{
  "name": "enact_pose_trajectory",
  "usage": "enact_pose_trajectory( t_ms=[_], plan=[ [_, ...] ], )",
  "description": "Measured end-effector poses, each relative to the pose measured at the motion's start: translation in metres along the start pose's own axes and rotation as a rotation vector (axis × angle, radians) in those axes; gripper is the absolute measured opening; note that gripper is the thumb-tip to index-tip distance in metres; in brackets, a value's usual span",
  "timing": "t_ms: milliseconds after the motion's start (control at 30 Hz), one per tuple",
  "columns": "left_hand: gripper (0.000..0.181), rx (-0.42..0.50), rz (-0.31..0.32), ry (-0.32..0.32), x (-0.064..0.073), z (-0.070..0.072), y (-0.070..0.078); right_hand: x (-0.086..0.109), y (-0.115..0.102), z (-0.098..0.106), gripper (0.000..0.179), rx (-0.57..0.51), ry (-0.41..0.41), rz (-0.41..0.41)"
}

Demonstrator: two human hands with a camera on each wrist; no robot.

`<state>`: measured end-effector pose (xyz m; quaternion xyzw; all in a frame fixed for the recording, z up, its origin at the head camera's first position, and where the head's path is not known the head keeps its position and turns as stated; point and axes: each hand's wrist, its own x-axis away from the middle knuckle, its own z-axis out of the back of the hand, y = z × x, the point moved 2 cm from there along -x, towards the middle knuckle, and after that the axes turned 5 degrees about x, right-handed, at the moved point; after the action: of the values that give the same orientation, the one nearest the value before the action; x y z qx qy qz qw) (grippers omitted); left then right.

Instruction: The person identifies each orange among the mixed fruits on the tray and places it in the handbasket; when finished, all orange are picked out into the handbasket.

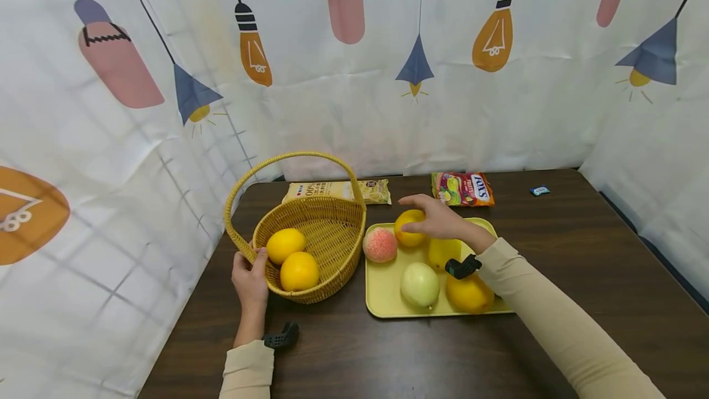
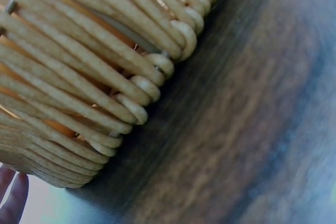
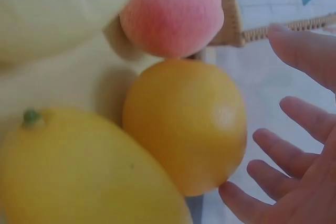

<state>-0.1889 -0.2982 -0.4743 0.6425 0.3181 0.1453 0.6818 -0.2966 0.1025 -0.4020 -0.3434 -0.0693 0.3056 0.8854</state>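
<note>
I can read FOX'S and FRUITS on the red-ended packet, which lies near the middle of the far edge of the tabletop. Toward the far left corner, behind the basket, a cream packet shows zeros and a percent sign; its other characters are too small for me to make out, as is the print on the little blue packet toward the far right corner.

The tabletop is dark brown. White cloth hangs behind it and at both sides, printed with lamps and bulbs in pink, blue and orange.

The wicker basket is by the left edge, two orange-yellow fruits inside. The left hand has its grip clamped on the basket's rim beside the handle. On the yellow tray, mid-tabletop, sit a pink peach, a pale green fruit, a yellow fruit, a larger orange-yellow one and, on the far side near the peach, an orange. The right hand is at the orange, its grip apart, fingers spread; whether a fingertip touches, I cannot tell.
</note>
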Motion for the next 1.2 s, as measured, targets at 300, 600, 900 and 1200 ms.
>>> enact_pose_trajectory(
  t_ms=[300,600,900,1200],
  plan=[
    [0.03,-0.011,0.02,-0.047,0.01,-0.001,0.024,-0.005,0.03,-0.002,0.073,-0.047,-0.108,-0.037],
    [0.033,-0.013,0.015,-0.048,0.014,-0.002,0.036,-0.007,0.039,-0.005,0.08,-0.041,-0.207,-0.124],
    [0.023,0.011,0.012,-0.035,0.013,-0.001,0.034,-0.012,0.032,-0.006,0.085,0.103,-0.22,-0.074],
    [0.014,0.018,0.023,-0.038,0.013,-0.001,0.034,-0.013,0.029,-0.006,0.075,0.169,-0.216,-0.1]
  ],
)
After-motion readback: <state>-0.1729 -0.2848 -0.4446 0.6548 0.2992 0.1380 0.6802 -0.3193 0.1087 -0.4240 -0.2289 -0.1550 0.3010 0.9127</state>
